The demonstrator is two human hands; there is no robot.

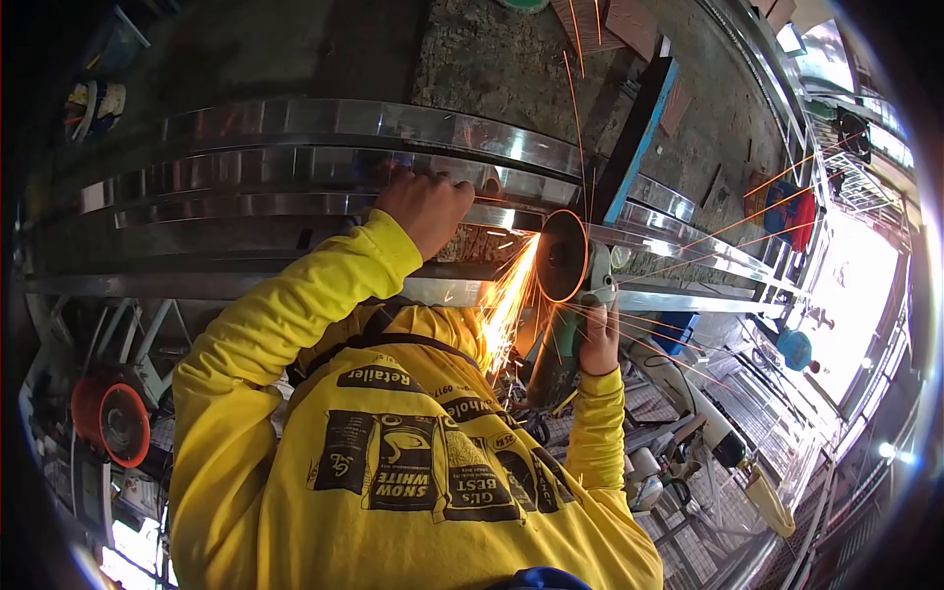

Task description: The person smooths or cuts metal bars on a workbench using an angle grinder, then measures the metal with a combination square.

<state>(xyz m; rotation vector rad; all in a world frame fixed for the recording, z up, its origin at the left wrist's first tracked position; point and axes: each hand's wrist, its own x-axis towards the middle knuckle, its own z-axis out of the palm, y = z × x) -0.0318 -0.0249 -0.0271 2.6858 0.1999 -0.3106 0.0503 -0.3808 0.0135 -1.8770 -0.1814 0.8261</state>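
Note:
My right hand (597,339) is closed around an angle grinder (553,362) with a green body. Its round cutting disc (563,256) stands edge-on against a shiny metal bar (295,205), and bright orange sparks (509,300) stream from the contact toward my yellow shirt. Thinner sparks fly up and off to the right. My left hand (428,208) is closed over the same bar, to the left of the disc, with knuckles up. The fingertips are hidden behind the bar. Other long shiny metal bars (334,116) run parallel beyond it.
A dark bar with a blue side (634,147) lies across the metal lengths just beyond the disc. An orange-red round object (123,423) stands low at left. Several tools and cables (678,462) clutter the lower right. A white tub (93,110) sits at far left.

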